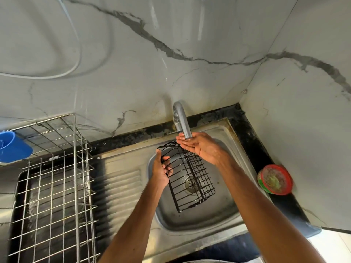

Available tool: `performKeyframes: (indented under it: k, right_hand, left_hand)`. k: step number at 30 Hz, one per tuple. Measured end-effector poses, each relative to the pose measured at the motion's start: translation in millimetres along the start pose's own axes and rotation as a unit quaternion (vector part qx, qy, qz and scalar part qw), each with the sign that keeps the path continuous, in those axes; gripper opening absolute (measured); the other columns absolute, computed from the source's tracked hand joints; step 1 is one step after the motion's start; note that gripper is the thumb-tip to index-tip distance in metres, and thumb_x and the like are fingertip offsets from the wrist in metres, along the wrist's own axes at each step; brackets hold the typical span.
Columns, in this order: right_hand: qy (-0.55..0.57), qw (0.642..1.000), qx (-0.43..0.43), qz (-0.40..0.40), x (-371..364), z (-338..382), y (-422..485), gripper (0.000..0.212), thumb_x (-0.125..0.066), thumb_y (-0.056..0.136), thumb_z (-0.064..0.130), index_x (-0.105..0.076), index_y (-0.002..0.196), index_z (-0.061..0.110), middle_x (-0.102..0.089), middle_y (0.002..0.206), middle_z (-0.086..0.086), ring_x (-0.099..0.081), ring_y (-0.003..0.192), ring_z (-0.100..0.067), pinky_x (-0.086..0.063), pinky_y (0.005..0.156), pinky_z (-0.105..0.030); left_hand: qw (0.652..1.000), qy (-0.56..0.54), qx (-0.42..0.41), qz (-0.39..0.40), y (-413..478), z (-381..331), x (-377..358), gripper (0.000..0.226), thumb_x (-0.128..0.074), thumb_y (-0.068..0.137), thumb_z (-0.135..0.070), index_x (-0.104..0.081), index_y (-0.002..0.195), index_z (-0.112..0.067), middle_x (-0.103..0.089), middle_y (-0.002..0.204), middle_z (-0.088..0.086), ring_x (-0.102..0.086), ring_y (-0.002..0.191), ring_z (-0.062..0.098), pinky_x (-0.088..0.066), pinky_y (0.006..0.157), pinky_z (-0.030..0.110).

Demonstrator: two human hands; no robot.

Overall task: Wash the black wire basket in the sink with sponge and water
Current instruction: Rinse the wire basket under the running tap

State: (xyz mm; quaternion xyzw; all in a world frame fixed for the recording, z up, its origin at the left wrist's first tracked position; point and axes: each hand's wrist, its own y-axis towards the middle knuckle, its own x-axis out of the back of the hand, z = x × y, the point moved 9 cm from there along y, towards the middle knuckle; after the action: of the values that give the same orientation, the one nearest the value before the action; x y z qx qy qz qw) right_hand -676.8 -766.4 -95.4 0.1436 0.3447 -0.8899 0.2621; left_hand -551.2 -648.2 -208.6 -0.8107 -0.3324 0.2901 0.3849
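The black wire basket (191, 179) is held tilted over the steel sink (224, 211), above the drain. My left hand (161, 170) grips its left rim. My right hand (199, 146) is cupped, palm up, right under the spout of the chrome tap (181, 120), beside the basket's far end, and holds nothing. I cannot make out running water. A red and green tub (275, 180) with a greenish sponge-like pad in it stands on the dark counter to the right of the sink.
A metal wire dish rack (57, 186) stands on the left over the drainboard (121, 186). A blue plastic cup (11, 147) hangs at its far left. Marble-patterned walls close the back and right. A white hose runs along the wall at upper left.
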Motion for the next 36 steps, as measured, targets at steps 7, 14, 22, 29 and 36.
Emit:
performKeyframes:
  k: [7, 14, 22, 29, 36]
  right_hand:
    - [-0.136, 0.987, -0.051, 0.075, -4.5, -10.4, -20.2, 0.037, -0.036, 0.099, -0.008, -0.061, 0.127, -0.007, -0.071, 0.120, -0.020, -0.068, 0.115, -0.031, -0.053, 0.102, -0.041]
    - [-0.138, 0.989, -0.041, 0.034, 6.6, -9.5, -12.5, 0.045, -0.040, 0.092, -0.015, -0.058, 0.132, -0.002, -0.068, 0.127, -0.017, -0.068, 0.117, -0.025, -0.050, 0.107, -0.040]
    - [-0.235, 0.968, -0.053, 0.072, 3.0, -10.3, -14.0, 0.032, -0.046, 0.101, -0.003, -0.063, 0.128, 0.000, -0.069, 0.125, -0.016, -0.070, 0.112, -0.024, -0.057, 0.094, -0.033]
    - [-0.595, 0.799, 0.072, -0.041, -29.5, -59.4, -1.5, 0.086, -0.010, 0.096, 0.072, 0.019, 0.157, 0.019, 0.028, 0.163, -0.002, 0.025, 0.150, -0.024, 0.009, 0.121, -0.049]
    - [-0.579, 0.807, 0.106, -0.038, -19.4, -53.9, 18.7, 0.074, -0.006, 0.100, 0.066, 0.013, 0.159, 0.026, 0.016, 0.168, 0.002, 0.015, 0.154, -0.017, 0.003, 0.125, -0.054]
  left_hand:
    - [1.000, -0.015, -0.003, 0.019, 8.4, -6.0, 10.8, 0.053, -0.047, 0.102, -0.061, -0.056, 0.068, -0.021, -0.037, 0.039, -0.006, -0.029, 0.033, 0.007, -0.023, 0.040, 0.024]
    - [0.999, -0.011, -0.011, 0.041, 7.2, -6.0, 12.0, 0.054, -0.046, 0.102, -0.063, -0.053, 0.067, -0.022, -0.034, 0.040, -0.007, -0.029, 0.034, 0.007, -0.023, 0.040, 0.024]
    - [0.998, -0.035, -0.008, 0.046, 6.6, -11.6, 11.9, 0.054, -0.043, 0.104, -0.061, -0.053, 0.069, -0.021, -0.033, 0.038, -0.007, -0.030, 0.033, 0.008, -0.023, 0.037, 0.023]
    - [0.997, -0.048, -0.021, 0.056, 1.4, -7.4, 4.6, 0.060, -0.040, 0.105, -0.061, -0.055, 0.064, -0.020, -0.035, 0.035, -0.005, -0.032, 0.029, 0.006, -0.024, 0.037, 0.022]
    - [0.995, -0.075, -0.030, 0.051, -10.1, -10.8, 12.2, 0.055, -0.041, 0.105, -0.060, -0.056, 0.070, -0.020, -0.035, 0.037, -0.007, -0.031, 0.030, 0.006, -0.023, 0.035, 0.020]
